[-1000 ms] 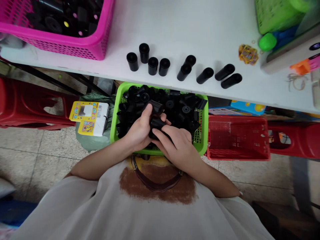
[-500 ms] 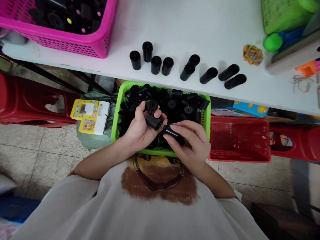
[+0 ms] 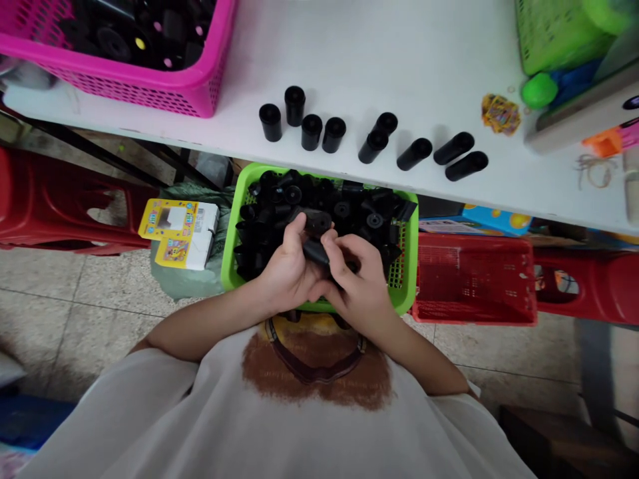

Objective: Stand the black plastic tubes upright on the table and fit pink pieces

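Observation:
Both my hands meet over a green basket (image 3: pixel 228 246) on my lap, full of black plastic canisters. My left hand (image 3: pixel 289 269) is closed around black canisters (image 3: pixel 315 223), one poking out above the thumb. My right hand (image 3: pixel 359 283) presses against the left, its fingers pinched on a black canister (image 3: pixel 317 251) between the two hands. On the white table (image 3: pixel 399 60) above stand several black canisters (image 3: pixel 302 123) upright at the left and several more lie tilted (image 3: pixel 452 154) at the right.
A pink basket (image 3: pixel 150 90) of black parts sits at the table's left, a green basket (image 3: pixel 554 33) and a green ball (image 3: pixel 536 90) at the right. Below are a red basket (image 3: pixel 474 279), red stools (image 3: pixel 60 206) and a yellow box (image 3: pixel 177 229).
My right hand, which held a canister apart from the left half a second ago, has moved left and closed in against my left hand.

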Demonstrator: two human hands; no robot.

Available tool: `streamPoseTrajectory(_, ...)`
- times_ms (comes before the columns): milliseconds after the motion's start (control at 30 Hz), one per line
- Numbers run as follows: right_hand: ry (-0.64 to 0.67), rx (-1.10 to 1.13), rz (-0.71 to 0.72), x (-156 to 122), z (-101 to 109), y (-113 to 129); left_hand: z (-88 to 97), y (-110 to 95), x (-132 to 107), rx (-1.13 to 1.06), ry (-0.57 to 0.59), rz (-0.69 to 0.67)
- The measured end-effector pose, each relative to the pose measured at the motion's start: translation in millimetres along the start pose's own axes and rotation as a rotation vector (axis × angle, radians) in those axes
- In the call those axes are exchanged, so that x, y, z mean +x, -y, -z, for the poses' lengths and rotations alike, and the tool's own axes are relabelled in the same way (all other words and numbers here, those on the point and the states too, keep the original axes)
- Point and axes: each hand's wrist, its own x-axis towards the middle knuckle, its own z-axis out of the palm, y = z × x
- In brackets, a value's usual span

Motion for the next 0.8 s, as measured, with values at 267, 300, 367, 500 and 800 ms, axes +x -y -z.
streamPoseTrajectory(267,-0.105,-0.131,-0.11,26,51,-50,22.5,-21,-8,0.256,0.089,-0.482)
streamPoseTrajectory(300,-0.14,-0.215,-0.134,32,57,-67,26.6,-26,-11,0.292,0.113,-0.567)
streamPoseTrajectory(367,-0.134,-0.333,-0.171,47,63,-105,34.3,-35,-16,0.378,0.175,-0.677)
streamPoseTrajectory(500,-0.011,-0.41,-0.213,75,48,-161,43.4,-43,-21,0.61,0.219,-0.633)
streamPoseTrajectory(800,0.046,-0.32,-0.172,57,59,-88,68.5,-60,-19,0.772,0.192,-0.718)
